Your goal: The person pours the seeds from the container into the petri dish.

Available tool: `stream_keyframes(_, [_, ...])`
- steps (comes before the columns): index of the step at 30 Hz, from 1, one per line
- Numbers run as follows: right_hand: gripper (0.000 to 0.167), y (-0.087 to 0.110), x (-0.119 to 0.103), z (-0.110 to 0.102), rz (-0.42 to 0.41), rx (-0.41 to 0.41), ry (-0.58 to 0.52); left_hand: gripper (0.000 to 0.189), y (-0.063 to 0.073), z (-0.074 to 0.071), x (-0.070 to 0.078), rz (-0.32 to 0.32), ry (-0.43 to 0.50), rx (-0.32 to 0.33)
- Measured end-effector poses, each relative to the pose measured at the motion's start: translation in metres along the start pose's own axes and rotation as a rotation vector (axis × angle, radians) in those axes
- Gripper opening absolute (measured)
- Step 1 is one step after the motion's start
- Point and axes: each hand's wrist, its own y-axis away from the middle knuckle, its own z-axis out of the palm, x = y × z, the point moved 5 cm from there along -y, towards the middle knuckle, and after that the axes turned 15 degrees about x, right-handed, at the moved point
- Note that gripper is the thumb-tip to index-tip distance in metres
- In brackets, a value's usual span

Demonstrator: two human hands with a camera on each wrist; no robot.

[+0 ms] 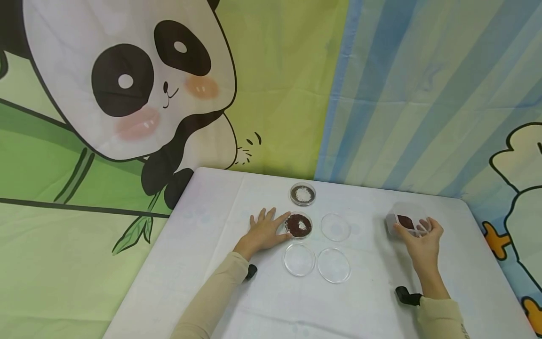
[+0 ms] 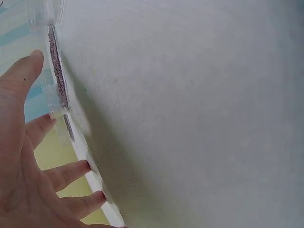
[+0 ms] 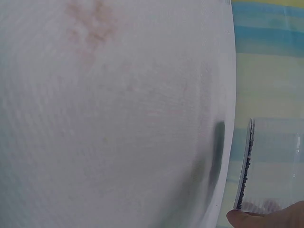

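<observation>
In the head view my left hand point(image 1: 263, 233) lies with its fingers spread, thumb and forefinger touching the sides of a clear petri dish point(image 1: 311, 230). Reddish-brown granules point(image 1: 292, 224) cover its bottom, with a little white material point(image 1: 301, 225) on top. The left wrist view shows the granule layer point(image 2: 57, 69) edge-on beside my thumb. Out to the right, my right hand point(image 1: 425, 247) grips a clear plastic box point(image 1: 392, 221) holding more reddish-brown granules point(image 1: 405, 221). The box's transparent wall point(image 3: 280, 156) appears above my fingertip in the right wrist view.
Behind the first dish stands another petri dish point(image 1: 314, 199) with dark granules and a white heap. Three clear round dishes or lids, one to the right point(image 1: 336, 228) and two in front point(image 1: 299, 260), lie on the white table point(image 1: 360, 306). A printed panda curtain point(image 1: 275, 94) hangs behind.
</observation>
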Motion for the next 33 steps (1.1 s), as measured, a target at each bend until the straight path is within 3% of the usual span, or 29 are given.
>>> stream_keyframes(7, [0.107, 0.000, 0.009, -0.002, 0.023, 0.025, 0.051, 0.076, 0.000, 0.001, 0.000, -0.001, 0.011, 0.004])
stream_keyframes(15, [0.109, 0.002, 0.015, -0.003, 0.046, -0.019, 0.106, 0.076, 0.001, 0.001, 0.000, -0.002, 0.008, 0.002])
stream_keyframes(26, [0.112, 0.001, 0.012, 0.001, 0.000, -0.046, 0.110, 0.075, 0.000, -0.001, 0.000, -0.008, 0.013, 0.000])
stream_keyframes(29, [0.113, 0.000, 0.011, -0.001, -0.023, -0.011, 0.115, 0.075, 0.000, -0.001, 0.000, -0.007, 0.015, -0.002])
stream_keyframes(33, [0.110, 0.002, 0.001, -0.006, -0.117, 0.132, 0.110, 0.076, 0.000, -0.001, 0.000, -0.009, 0.020, -0.010])
